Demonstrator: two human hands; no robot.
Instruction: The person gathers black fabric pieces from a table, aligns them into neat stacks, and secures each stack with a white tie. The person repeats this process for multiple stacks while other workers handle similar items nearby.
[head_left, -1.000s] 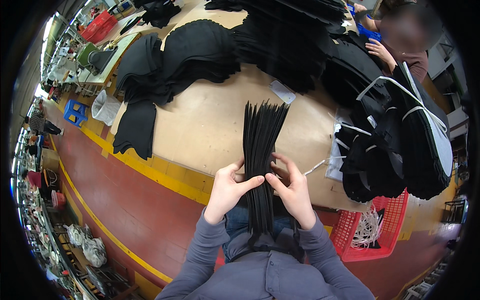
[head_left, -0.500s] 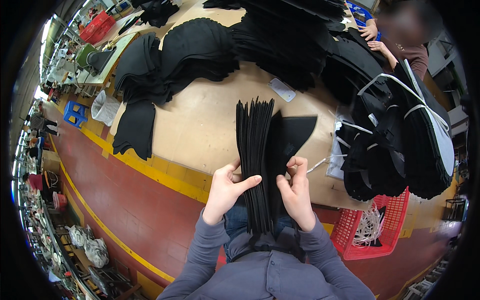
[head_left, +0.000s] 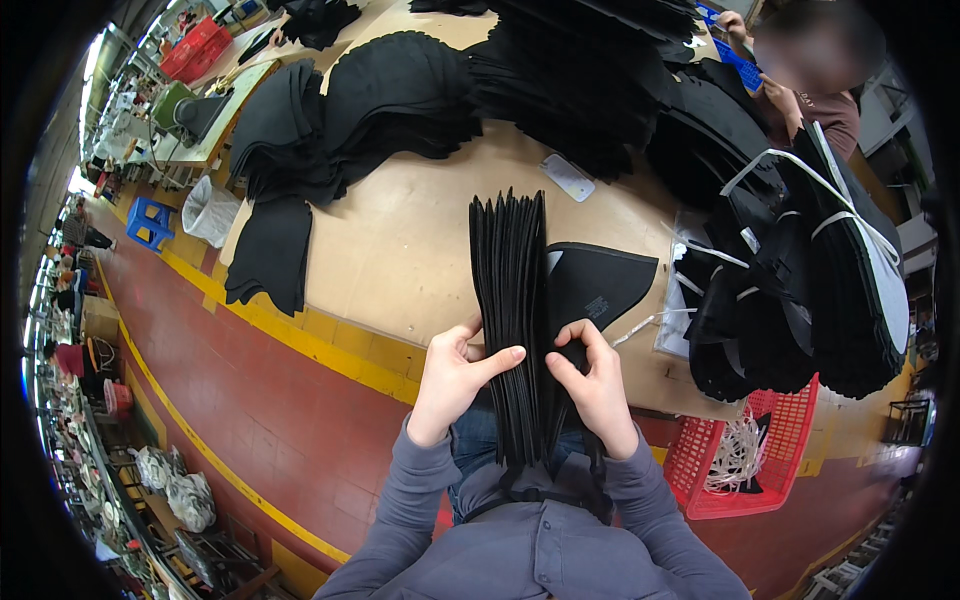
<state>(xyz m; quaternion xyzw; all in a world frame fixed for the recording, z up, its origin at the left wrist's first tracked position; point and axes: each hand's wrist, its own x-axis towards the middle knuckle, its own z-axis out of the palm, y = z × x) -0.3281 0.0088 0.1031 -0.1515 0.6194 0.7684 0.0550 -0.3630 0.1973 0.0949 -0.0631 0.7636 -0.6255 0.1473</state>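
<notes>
A thick stack of black sheet pieces point(head_left: 508, 310) stands on edge in front of me, its layers fanned at the far end. My left hand point(head_left: 455, 370) is closed round the stack's left side, thumb pressed across the near layers. At its right side, my right hand point(head_left: 592, 382) is closed in a pinch on the edge of a black piece point(head_left: 600, 283). That piece is bent away from the stack to the right, with small pale print on its face. Its lower part is hidden behind my fingers.
Piles of black cut pieces point(head_left: 400, 100) line the table's point(head_left: 400, 250) far side. A pale card point(head_left: 567, 178) lies ahead. Tied black bundles point(head_left: 850, 270) stand at right above a red basket point(head_left: 690, 465) of white strips. A co-worker's hand point(head_left: 778, 98) is at upper right.
My right thumb and finger have closed in toward the stack. The black piece on the right has tipped outward, showing its printed face. The co-worker's hands have moved off the black pieces.
</notes>
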